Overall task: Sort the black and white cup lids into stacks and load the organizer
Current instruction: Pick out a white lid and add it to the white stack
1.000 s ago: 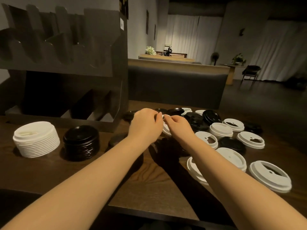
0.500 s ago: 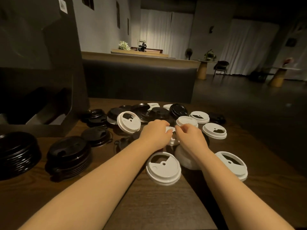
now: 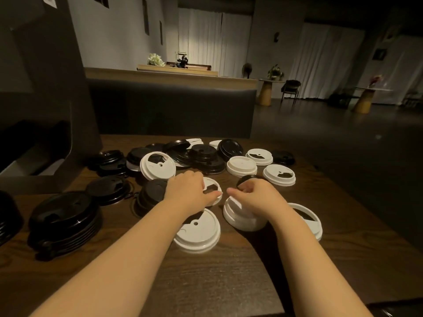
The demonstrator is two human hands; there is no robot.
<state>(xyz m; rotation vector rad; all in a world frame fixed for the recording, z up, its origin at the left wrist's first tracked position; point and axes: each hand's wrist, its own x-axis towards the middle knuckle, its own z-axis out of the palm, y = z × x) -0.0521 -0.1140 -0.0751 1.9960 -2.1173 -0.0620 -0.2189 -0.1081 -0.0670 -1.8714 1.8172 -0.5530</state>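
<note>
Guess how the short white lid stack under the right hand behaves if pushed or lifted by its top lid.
The white lid stack is probably light: thin moulded lids. Pushed, it likely slides on the smooth wooden table rather than tips, being wide and low. Lifted by the top lid alone, the lower lids may drop off unless nested tightly; the right hand hides the top.

Loose black lids (image 3: pixel 207 157) and white lids (image 3: pixel 198 231) scattered flat beside a black stack (image 3: pixel 65 221).
</note>
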